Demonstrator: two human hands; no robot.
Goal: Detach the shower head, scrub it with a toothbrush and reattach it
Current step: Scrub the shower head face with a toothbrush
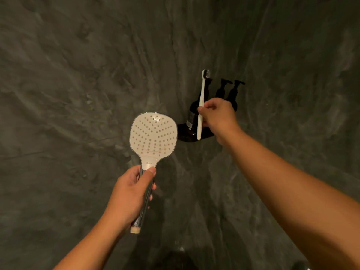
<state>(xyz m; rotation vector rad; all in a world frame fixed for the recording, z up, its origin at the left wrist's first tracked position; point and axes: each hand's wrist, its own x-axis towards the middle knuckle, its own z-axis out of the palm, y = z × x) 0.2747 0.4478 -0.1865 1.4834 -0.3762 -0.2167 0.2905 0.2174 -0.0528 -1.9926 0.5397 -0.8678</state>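
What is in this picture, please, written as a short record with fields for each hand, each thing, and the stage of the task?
left hand: left hand grips the handle of the shower head
shower head: detached, no hose on it, white nozzle face towards the camera
right hand: right hand pinches the toothbrush by its handle
toothbrush: white, upright, bristles at the top, apart from the shower head
background: dark pump bottles on a black shelf on a grey wall
stage: scrubbing not yet begun

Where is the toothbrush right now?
In the head view, the white toothbrush with dark bristles stands upright in the right hand, in front of the dark pump bottles, right of the white shower head.
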